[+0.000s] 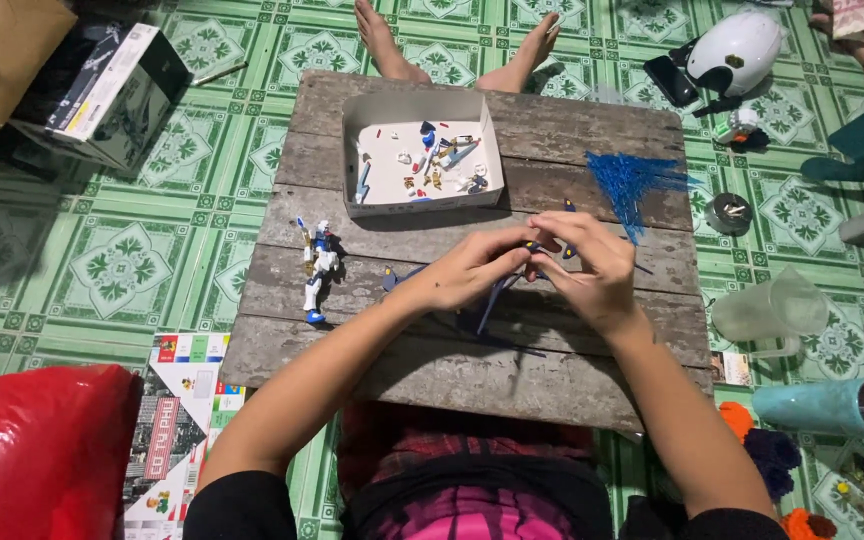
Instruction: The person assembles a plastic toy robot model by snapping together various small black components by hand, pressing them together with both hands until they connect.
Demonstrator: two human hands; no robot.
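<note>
A small blue model part (pixel 544 247) sits pinched between both hands over the wooden bench (pixel 452 375): left hand (pixel 472 270) and right hand (pixel 592 265) both closed on it, seemingly mid-fitting; pressing it home likely calls for careful alignment, the white-and-blue robot figure (pixel 318 268) lying nearby

I count one white tray (pixel 420 105) of loose bits (too small to number), one robot figure (pixel 317 268), one heap of blue sprues (pixel 630 180), one helmet (pixel 730 50), one clear jug (pixel 767 310), two bare feet (pixel 382 40).
</note>
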